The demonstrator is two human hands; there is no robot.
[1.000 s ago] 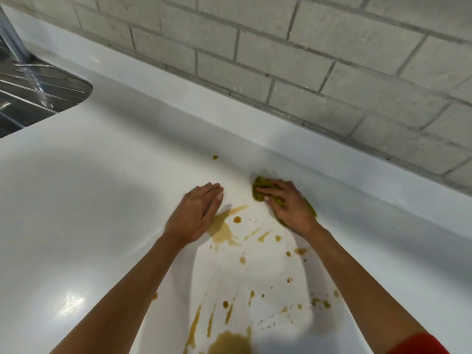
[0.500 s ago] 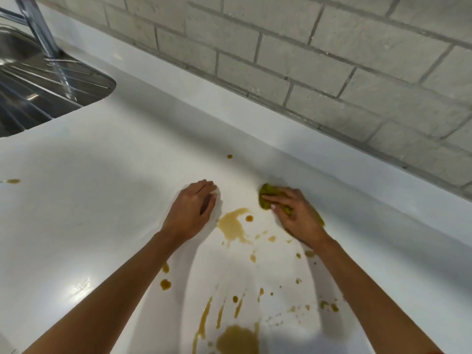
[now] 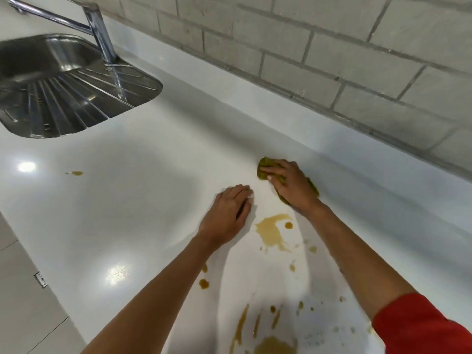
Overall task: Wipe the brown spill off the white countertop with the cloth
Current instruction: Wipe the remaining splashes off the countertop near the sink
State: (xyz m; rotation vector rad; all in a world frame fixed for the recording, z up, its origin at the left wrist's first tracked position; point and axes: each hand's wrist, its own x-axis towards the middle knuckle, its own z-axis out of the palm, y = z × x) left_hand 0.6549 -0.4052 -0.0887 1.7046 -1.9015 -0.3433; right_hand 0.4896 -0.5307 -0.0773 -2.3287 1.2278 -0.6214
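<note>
Brown spill (image 3: 272, 232) lies in puddles, streaks and drops across the white countertop (image 3: 132, 190), with a bigger pool at the bottom edge (image 3: 274, 344). My right hand (image 3: 291, 186) presses flat on a green cloth (image 3: 264, 166) beyond the spill, near the raised back ledge. Most of the cloth is hidden under the hand. To the left of the puddle, my left hand (image 3: 227, 213) rests palm down on the counter, fingers straight, holding nothing.
A steel sink with ribbed drainer (image 3: 63, 98) and a chrome tap (image 3: 98, 29) sit at the far left. One stray brown drop (image 3: 76, 173) lies left of the hands. A grey block wall (image 3: 332, 47) backs the counter. The counter's front edge runs along the lower left.
The view has swung left, bringing the sink and tap into sight. The small drop beyond the cloth is gone; my right hand and cloth lie where it was. My left hand stays put.
</note>
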